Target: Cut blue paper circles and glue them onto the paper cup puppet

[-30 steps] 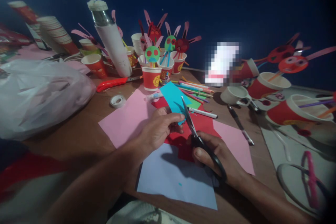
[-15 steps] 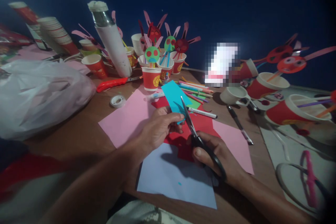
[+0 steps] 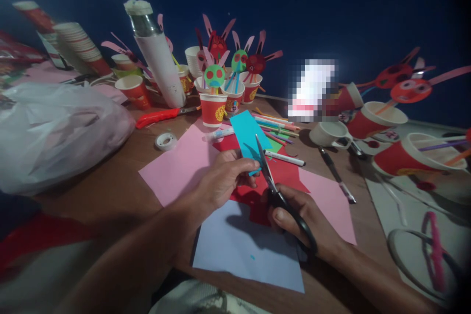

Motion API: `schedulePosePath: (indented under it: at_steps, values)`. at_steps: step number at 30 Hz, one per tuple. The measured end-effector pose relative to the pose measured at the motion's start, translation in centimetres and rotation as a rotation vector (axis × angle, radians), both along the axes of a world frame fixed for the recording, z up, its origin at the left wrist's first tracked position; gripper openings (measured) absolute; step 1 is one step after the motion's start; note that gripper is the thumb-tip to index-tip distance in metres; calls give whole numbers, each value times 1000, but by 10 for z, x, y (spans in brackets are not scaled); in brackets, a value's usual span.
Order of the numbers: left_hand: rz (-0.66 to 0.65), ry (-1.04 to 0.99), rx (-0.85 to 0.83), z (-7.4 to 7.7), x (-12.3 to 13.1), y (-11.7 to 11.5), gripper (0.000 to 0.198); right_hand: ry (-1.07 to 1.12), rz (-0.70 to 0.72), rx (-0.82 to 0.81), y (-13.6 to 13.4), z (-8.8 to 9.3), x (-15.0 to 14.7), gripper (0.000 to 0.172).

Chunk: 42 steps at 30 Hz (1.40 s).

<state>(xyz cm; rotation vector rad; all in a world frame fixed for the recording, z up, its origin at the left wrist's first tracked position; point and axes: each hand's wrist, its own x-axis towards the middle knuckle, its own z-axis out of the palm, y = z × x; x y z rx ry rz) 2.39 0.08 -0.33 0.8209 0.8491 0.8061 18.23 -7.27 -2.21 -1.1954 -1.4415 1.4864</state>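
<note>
Turquoise paper (image 3: 246, 130), a smooth, straight-edged strip, is being held slantwise over the middle of the desk (image 3: 121, 176). Nearest the body, a pale bluish sheet (image 3: 243, 250) is lying flat, carrying a tiny turquoise scrap (image 3: 252, 257). Above its right part, the right hand (image 3: 303, 211) is grasping scissors (image 3: 276, 197), its grip wrapped round the glossy black handles; the slim metal blades are tapering upward at the strip's right edge, though whether they are touching it I cannot tell. The left hand (image 3: 226, 176) is pinching the strip's lower end between thumb and fingers.

Beneath the hands, matte red paper (image 3: 290, 176) is overlapping pink paper (image 3: 176, 167), which is showing on both sides. A slender white pen (image 3: 287, 158) is resting on the red. Leftward, a crinkled, translucent plastic bag (image 3: 62, 132) is bulging beside a ring-shaped tape roll (image 3: 165, 141). Farther off, a cylindrical flask (image 3: 160, 64) is standing near tapered paper cups (image 3: 212, 110) holding round, long-eared paper heads (image 3: 214, 76).
</note>
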Motion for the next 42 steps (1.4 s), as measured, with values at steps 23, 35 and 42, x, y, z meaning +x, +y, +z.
schedulePosePath:
  at_steps: [23,35,42]
  values:
    - [-24,42,-15,0,-2,2,10,-39,-18,-55,-2,-2,0,40]
    - [-24,63,-18,1,-2,3,10,-27,3,-73,-2,1,-1,42]
    - [-63,53,19,0,-2,1,8,-21,36,4,-1,0,2,40]
